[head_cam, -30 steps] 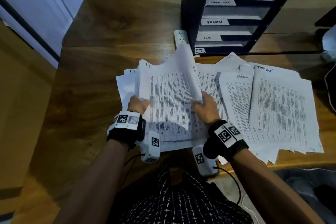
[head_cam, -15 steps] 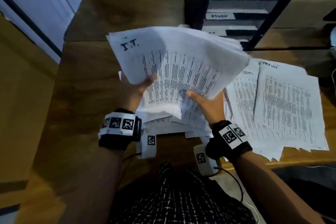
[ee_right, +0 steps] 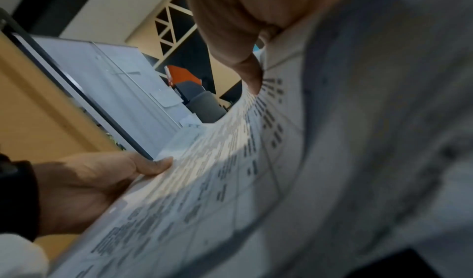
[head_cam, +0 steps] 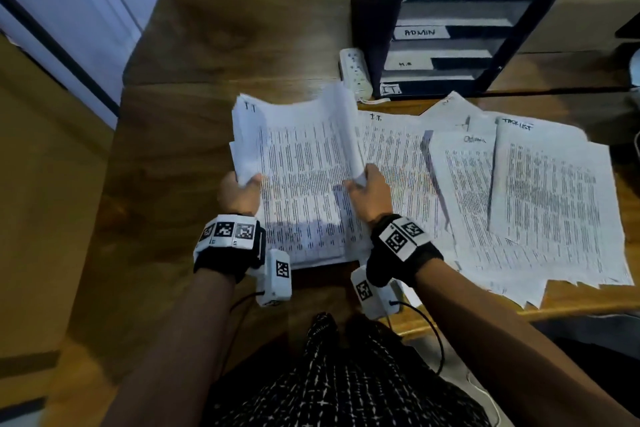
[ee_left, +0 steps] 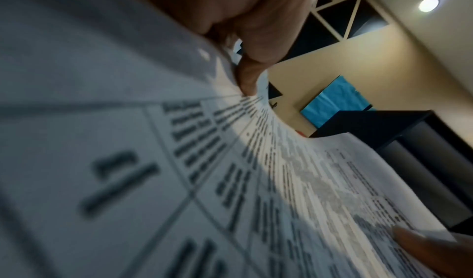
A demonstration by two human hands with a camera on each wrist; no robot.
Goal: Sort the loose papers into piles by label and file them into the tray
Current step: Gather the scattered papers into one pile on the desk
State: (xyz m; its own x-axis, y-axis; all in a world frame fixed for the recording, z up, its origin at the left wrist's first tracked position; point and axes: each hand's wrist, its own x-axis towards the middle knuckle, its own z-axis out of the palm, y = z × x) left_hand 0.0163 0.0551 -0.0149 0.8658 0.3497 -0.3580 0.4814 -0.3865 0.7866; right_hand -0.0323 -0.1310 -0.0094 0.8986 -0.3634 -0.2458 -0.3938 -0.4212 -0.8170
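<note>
White "I.T." sheaf [head_cam: 304,184], both hands

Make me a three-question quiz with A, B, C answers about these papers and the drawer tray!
1. Where is the tray?
A. behind the papers
B. on the floor
C. on the person's lap

2. How many tray labels show?
A. one
B. four
C. nine

3. What is the left hand doing?
A. lying flat
B. pointing
C. gripping the I.T. stack

Answers: 1 A, it stands at the desk's back. 2 B, one on each of four shelves. 3 C, thumb and fingers pinch the stack's left edge.
</note>
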